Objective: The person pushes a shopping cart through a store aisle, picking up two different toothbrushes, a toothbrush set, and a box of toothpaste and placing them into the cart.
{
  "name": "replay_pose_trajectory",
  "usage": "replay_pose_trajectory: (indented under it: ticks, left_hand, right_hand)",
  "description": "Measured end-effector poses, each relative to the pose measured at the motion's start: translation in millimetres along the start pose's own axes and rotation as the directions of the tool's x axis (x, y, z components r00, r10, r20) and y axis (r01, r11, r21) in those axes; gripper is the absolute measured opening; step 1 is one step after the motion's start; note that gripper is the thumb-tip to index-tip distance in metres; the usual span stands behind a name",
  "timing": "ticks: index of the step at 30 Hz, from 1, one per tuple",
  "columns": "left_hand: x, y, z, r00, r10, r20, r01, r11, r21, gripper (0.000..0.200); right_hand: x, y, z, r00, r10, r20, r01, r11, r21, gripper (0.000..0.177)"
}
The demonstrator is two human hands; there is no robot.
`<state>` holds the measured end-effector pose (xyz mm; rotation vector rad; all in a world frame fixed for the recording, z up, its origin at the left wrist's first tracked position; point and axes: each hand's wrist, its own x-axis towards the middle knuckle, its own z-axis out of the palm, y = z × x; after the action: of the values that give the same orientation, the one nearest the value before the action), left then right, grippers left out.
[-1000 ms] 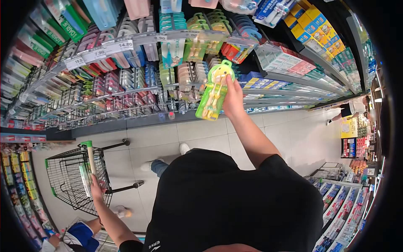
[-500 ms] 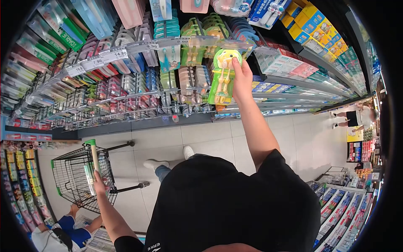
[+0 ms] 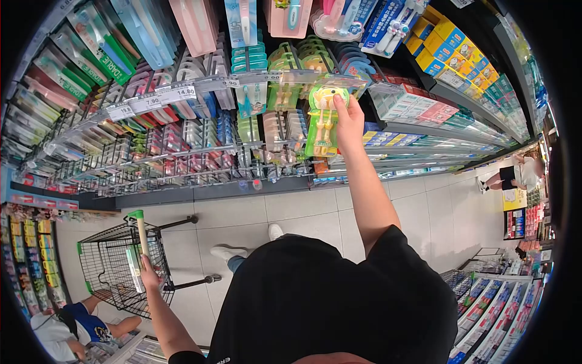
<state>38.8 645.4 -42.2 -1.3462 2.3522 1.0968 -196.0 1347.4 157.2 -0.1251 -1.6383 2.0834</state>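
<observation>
My right hand (image 3: 350,124) is closed on a green toothbrush pack (image 3: 320,130) with a round cartoon head on top, thumb pressed over its front. Two pale toothbrushes show through the front of the pack. It is in front of the shelf rail, just below hanging green packs (image 3: 284,79) that look alike. Off to the left, my left hand (image 3: 149,277) wraps round the pale handle (image 3: 143,236) of a black wire shopping cart (image 3: 106,264). A white and green box (image 3: 134,268) shows in the cart, partly hidden by the handle.
Price tags (image 3: 176,93) line the rack of hanging toothbrushes ahead. Yellow boxes (image 3: 451,48) stand on the shelf to the right. One person (image 3: 85,327) is at the lower left beyond the cart, another (image 3: 515,176) far down the aisle at right.
The view has shifted slightly, so the shelves and cart appear a little lower. My right hand keeps the pack near the rail. The people at lower left and far right have changed posture.
</observation>
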Motion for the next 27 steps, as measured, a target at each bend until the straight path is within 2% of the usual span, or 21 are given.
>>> replay_pose_trajectory:
  ticks: [5,14,20,22,27]
  left_hand:
    - [-10.2,8.6,-1.2,1.0,0.004,0.0,-0.004,1.0,-0.016,0.094]
    - [-7.5,-0.2,3.0,0.999,0.034,0.0,-0.034,0.997,-0.066,0.097]
    - [-6.3,-0.5,4.4,1.0,-0.001,0.01,0.002,0.996,-0.084,0.099]
    - [-13.4,6.6,4.6,1.0,0.02,-0.021,-0.021,0.998,-0.053,0.106]
    - [-13.8,6.0,3.5,0.999,0.051,-0.016,-0.052,0.997,-0.06,0.099]
  right_hand:
    - [1.0,0.3,4.2,0.999,-0.044,-0.013,0.043,0.995,-0.088,0.025]
    - [0.9,8.1,-2.6,0.998,-0.036,-0.056,0.036,0.999,-0.016,0.027]
    - [3.6,-1.9,3.2,0.999,-0.041,-0.024,0.039,0.997,-0.059,0.026]
    - [6.0,-0.5,5.4,0.998,-0.068,-0.008,0.068,0.995,-0.07,0.026]
    - [7.9,-0.3,8.2,0.995,-0.101,-0.006,0.101,0.993,-0.053,0.023]
